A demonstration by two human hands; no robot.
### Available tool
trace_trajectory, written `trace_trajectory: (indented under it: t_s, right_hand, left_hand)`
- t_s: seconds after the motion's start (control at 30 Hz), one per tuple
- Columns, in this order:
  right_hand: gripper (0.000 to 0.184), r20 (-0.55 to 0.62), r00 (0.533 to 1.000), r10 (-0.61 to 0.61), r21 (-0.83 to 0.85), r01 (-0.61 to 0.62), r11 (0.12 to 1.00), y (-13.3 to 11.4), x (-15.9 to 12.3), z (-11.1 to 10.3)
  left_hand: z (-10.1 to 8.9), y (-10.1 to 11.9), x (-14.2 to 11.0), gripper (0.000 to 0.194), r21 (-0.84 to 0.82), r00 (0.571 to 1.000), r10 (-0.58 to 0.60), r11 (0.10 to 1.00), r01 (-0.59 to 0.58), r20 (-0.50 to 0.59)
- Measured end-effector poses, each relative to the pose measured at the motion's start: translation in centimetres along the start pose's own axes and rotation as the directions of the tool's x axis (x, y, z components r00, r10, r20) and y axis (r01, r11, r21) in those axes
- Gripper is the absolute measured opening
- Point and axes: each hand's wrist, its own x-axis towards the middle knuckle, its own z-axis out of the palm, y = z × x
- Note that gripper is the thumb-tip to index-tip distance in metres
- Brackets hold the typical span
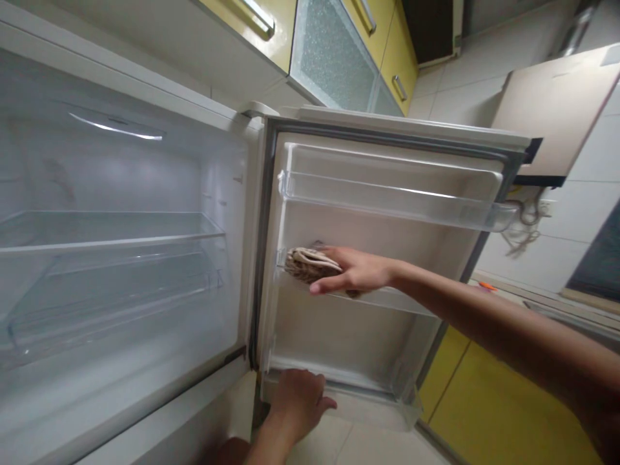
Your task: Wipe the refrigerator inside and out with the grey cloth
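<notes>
My right hand [361, 270] is closed on a folded brown and beige cloth [312, 265]. The cloth is against the left end of the middle clear shelf bin [397, 300] on the inside of the open fridge door [339, 329]. Part of the cloth is hidden behind my fingers. Lower down, my left hand [299, 402] is at the left end of the bottom door bin [368, 408], its fingers curled and its thumb sticking out to the right. What the left fingers hold, if anything, is hidden.
The fridge interior [121, 168] at left has a glass shelf [111, 242] with a clear drawer [121, 303] below. A clear upper bin [387, 197] spans the door. Yellow cabinets [484, 400] stand at right, and a water-heater-like box [557, 116] hangs on the tiled wall.
</notes>
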Motion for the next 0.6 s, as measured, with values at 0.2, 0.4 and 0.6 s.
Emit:
trace_trajectory:
  t_s: [0.2,0.4,0.6]
  right_hand:
    - [0.040,-0.040,0.999,-0.017,-0.147,0.011,0.989,-1.3,5.5,0.8]
    - [0.048,-0.175,0.969,0.173,0.052,-0.166,0.985,4.7,-7.1,-0.9]
    - [0.049,-0.311,0.910,0.275,-0.117,-0.323,0.939,7.0,-14.1,-2.0]
  left_hand:
    - [-0.5,0.6,0.5,0.042,0.024,0.999,-0.032,0.999,0.031,0.012]
    - [0.5,0.3,0.7,0.042,0.007,1.000,-0.028,1.000,0.028,-0.015]
    - [0.9,-0.1,0.5,0.043,0.007,0.999,0.019,1.000,-0.019,-0.027]
